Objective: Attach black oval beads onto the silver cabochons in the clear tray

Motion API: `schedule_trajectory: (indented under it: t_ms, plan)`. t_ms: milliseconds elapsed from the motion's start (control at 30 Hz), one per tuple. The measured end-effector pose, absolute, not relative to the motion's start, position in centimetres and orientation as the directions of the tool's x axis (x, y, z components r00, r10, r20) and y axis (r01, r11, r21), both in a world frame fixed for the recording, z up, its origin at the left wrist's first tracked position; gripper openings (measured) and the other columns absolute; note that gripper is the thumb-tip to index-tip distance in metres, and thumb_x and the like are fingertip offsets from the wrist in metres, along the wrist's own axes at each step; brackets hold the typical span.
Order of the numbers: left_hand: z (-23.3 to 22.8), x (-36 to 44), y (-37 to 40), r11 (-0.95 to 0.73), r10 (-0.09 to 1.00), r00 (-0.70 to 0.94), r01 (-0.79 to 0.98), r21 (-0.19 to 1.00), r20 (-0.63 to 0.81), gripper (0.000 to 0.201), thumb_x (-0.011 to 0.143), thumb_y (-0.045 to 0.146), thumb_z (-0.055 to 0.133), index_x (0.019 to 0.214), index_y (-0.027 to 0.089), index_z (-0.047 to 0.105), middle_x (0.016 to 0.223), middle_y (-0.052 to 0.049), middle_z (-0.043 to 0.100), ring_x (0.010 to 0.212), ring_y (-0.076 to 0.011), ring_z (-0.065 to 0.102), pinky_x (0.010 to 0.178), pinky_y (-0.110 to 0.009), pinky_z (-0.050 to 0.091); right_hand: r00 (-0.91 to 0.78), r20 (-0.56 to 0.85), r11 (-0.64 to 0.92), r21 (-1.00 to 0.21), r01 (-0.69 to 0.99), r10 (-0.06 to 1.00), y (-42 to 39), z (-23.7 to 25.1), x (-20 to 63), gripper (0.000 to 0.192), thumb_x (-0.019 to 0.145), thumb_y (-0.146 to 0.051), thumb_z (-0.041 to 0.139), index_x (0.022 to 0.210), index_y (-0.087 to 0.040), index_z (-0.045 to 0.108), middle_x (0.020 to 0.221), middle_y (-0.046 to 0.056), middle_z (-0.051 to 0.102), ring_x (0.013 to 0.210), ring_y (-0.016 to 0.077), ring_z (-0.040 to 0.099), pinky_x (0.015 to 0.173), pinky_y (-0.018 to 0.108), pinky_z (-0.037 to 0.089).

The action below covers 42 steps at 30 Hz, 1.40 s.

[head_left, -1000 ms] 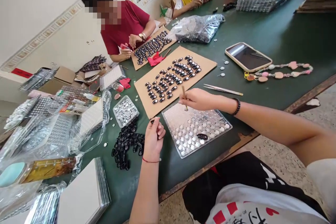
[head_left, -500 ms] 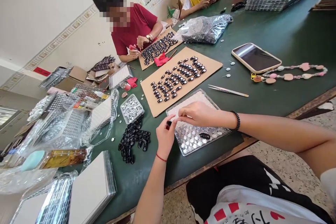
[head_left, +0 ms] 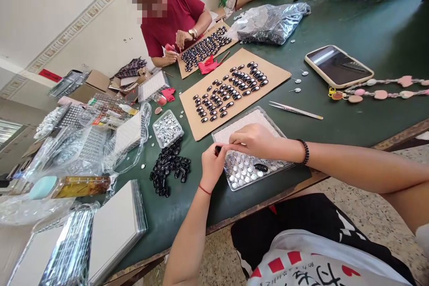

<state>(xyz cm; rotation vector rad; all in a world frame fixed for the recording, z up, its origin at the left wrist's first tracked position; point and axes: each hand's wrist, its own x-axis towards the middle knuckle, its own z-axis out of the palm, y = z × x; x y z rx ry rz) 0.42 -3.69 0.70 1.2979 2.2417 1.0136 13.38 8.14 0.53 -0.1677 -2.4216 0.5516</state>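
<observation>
The left hand is pinched shut on a small black piece, held at the near left corner of the tray. The right hand meets it from the right, fingers drawn together at that same piece; whether they grip it or a tool cannot be told. Both hands hover over the tray, which is clear plastic, holds rows of silver discs and has one black piece lying on them. Left of the left hand lies a pile of black pieces on the green table, and just beyond it a small box of discs. Right of the tray, a little farther off, lie tweezers. Beyond the tray is a cardboard sheet with black pieces set in rows. Far right lie a phone and a pink bead strap. At the far side, a person in a red shirt works at another cardboard sheet, and a plastic bag lies to its right.
</observation>
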Motion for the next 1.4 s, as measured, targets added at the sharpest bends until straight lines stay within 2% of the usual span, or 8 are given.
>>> schedule_trajectory:
  t_ms: [467, 600, 800, 933, 1000, 1100, 1300, 1400]
  plan:
    - [1.1, -0.8, -4.0, 0.270, 0.783, -0.622, 0.304, 0.913, -0.025, 0.027, 0.070, 0.040, 0.058, 0.078, 0.015, 0.062, 0.046, 0.005, 0.041, 0.042, -0.0059, 0.034, 0.043, -0.020, 0.027, -0.678, 0.390, 0.598, -0.796, 0.091, 0.623, 8.7, 2.3, 13.5, 0.028, 0.081, -0.037, 0.048, 0.067, -0.015, 0.058, 0.056, 0.000, 0.057, 0.048, 0.0082, 0.045, 0.048, 0.022, 0.029]
    - [0.6, 0.2, -3.9, 0.237, 0.832, -0.552, 0.257, 0.937, -0.059, 0.035, 0.070, 0.039, 0.059, 0.094, 0.015, 0.064, 0.050, 0.004, 0.045, 0.042, -0.0062, 0.035, 0.042, -0.020, 0.028, -0.683, 0.316, 0.452, -0.891, 0.023, 0.658, 8.2, 2.3, 13.3, 0.028, 0.080, -0.036, 0.050, 0.063, -0.015, 0.057, 0.056, 0.000, 0.057, 0.044, 0.0063, 0.044, 0.044, 0.020, 0.032]
    - [0.7, 0.0, -4.0, 0.215, 0.851, -0.522, 0.247, 0.945, -0.058, 0.028, 0.067, 0.036, 0.064, 0.085, 0.015, 0.064, 0.050, 0.004, 0.047, 0.041, -0.0050, 0.039, 0.041, -0.018, 0.030, -0.658, 0.278, 0.295, -0.951, -0.089, 0.699, 7.7, 2.3, 13.5, 0.026, 0.078, -0.037, 0.055, 0.065, -0.015, 0.055, 0.054, 0.000, 0.057, 0.040, 0.0058, 0.045, 0.039, 0.019, 0.034]
    - [1.8, -4.0, -4.3, -0.048, 0.735, -0.678, -0.087, 0.995, -0.024, 0.023, 0.070, 0.035, 0.063, 0.081, 0.015, 0.062, 0.045, 0.007, 0.038, 0.035, -0.0013, 0.030, 0.035, -0.015, 0.023, -0.609, 0.273, 0.200, -0.962, -0.187, 0.744, 8.2, 2.7, 13.8, 0.027, 0.078, -0.040, 0.054, 0.066, -0.016, 0.052, 0.053, -0.001, 0.056, 0.037, 0.0059, 0.045, 0.037, 0.020, 0.034]
    - [1.9, -6.5, -4.5, -0.206, 0.655, -0.745, -0.336, 0.919, -0.126, 0.023, 0.076, 0.037, 0.055, 0.079, 0.015, 0.059, 0.042, 0.009, 0.028, 0.032, -0.0011, 0.022, 0.032, -0.014, 0.019, -0.621, 0.257, 0.173, -0.966, -0.193, 0.740, 8.2, 2.7, 13.8, 0.027, 0.078, -0.041, 0.053, 0.067, -0.017, 0.052, 0.054, -0.001, 0.055, 0.037, 0.0059, 0.045, 0.036, 0.020, 0.034]
    - [1.2, -8.3, -4.8, -0.207, 0.612, -0.711, -0.567, 0.797, -0.346, 0.024, 0.082, 0.035, 0.048, 0.070, 0.014, 0.054, 0.039, 0.009, 0.022, 0.030, -0.0016, 0.019, 0.030, -0.013, 0.015, -0.640, 0.245, 0.183, -0.970, -0.163, 0.729, 7.8, 2.3, 13.7, 0.026, 0.079, -0.040, 0.053, 0.067, -0.017, 0.052, 0.053, -0.002, 0.054, 0.037, 0.0055, 0.044, 0.036, 0.020, 0.034]
    - [0.5, -4.8, -4.0, -0.119, 0.691, -0.689, -0.407, 0.906, -0.218, 0.022, 0.073, 0.036, 0.059, 0.075, 0.015, 0.053, 0.045, 0.009, 0.032, 0.033, -0.0005, 0.023, 0.032, -0.013, 0.015, -0.670, 0.264, 0.245, -0.961, -0.124, 0.694, 7.3, 1.7, 13.2, 0.027, 0.080, -0.039, 0.051, 0.068, -0.015, 0.052, 0.052, -0.001, 0.053, 0.040, 0.0050, 0.042, 0.038, 0.019, 0.032]
    - [0.5, -3.1, -3.8, 0.003, 0.753, -0.614, -0.355, 0.935, -0.236, 0.025, 0.072, 0.038, 0.060, 0.078, 0.015, 0.053, 0.051, 0.007, 0.038, 0.035, 0.0000, 0.025, 0.033, -0.013, 0.016, -0.685, 0.248, 0.239, -0.965, -0.110, 0.685, 7.5, 1.9, 13.2, 0.028, 0.079, -0.039, 0.051, 0.067, -0.015, 0.051, 0.052, -0.001, 0.053, 0.040, 0.0051, 0.043, 0.038, 0.019, 0.032]
